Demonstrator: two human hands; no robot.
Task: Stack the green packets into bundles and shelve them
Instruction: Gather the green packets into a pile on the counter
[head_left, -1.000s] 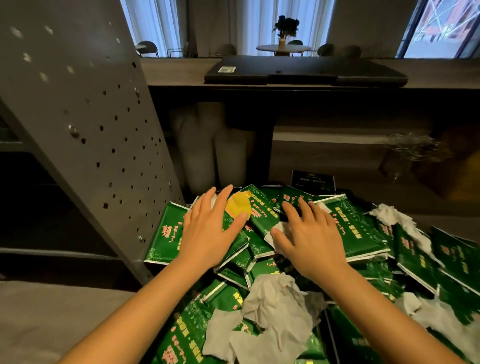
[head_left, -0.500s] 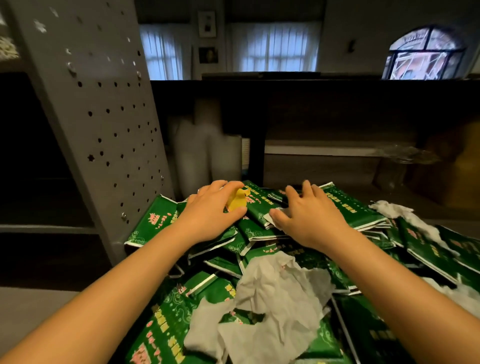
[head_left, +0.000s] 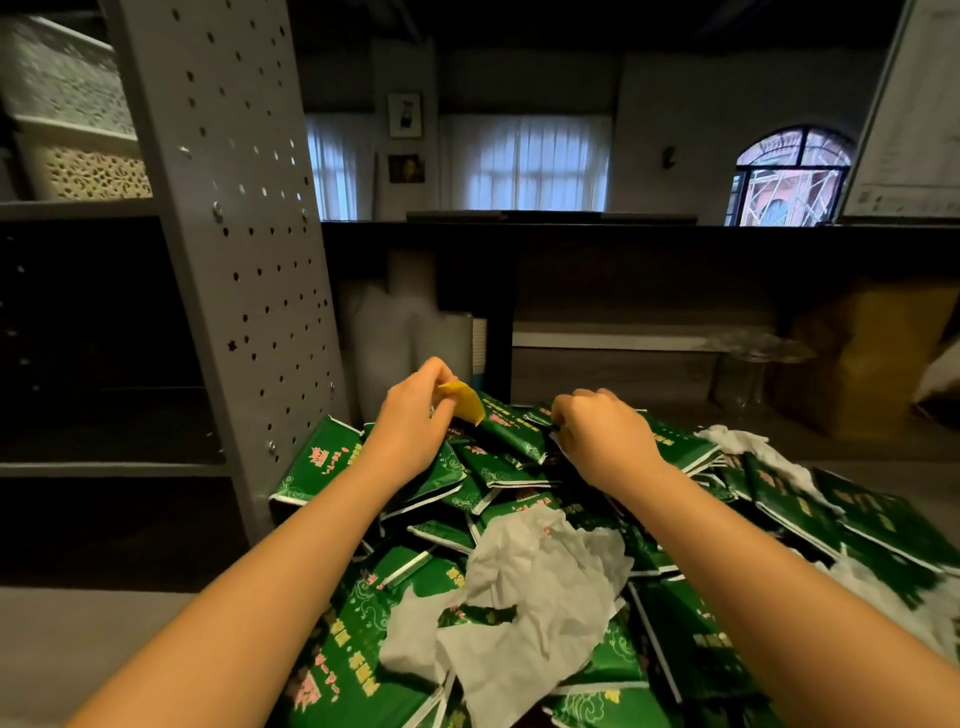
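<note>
Two hands at the crest of a loose heap, nothing bundled yet

My left hand (head_left: 410, 422) pinches a yellow scrap (head_left: 464, 406). My right hand (head_left: 605, 434) curls at a packet's edge, but my knuckles hide the grip, so I cannot tell if it holds. The green packets (head_left: 322, 462) lie slanted beside the shelf upright (head_left: 234, 260). One tug could slide neighbours off, or bundle crumpled paper (head_left: 535, 571) in.

Dark green on the packets (head_left: 324, 457), with white edges, pink and yellow print, pale swirl motifs. Plain yellow on the scrap (head_left: 465, 402). White, creased, on the crumpled paper (head_left: 540, 582). Grey with rows of small round holes on the shelf upright (head_left: 234, 208). Cream lattice pattern on the basket (head_left: 88, 171). White curtains (head_left: 524, 161). Brownish yellow bag (head_left: 872, 353).
</note>
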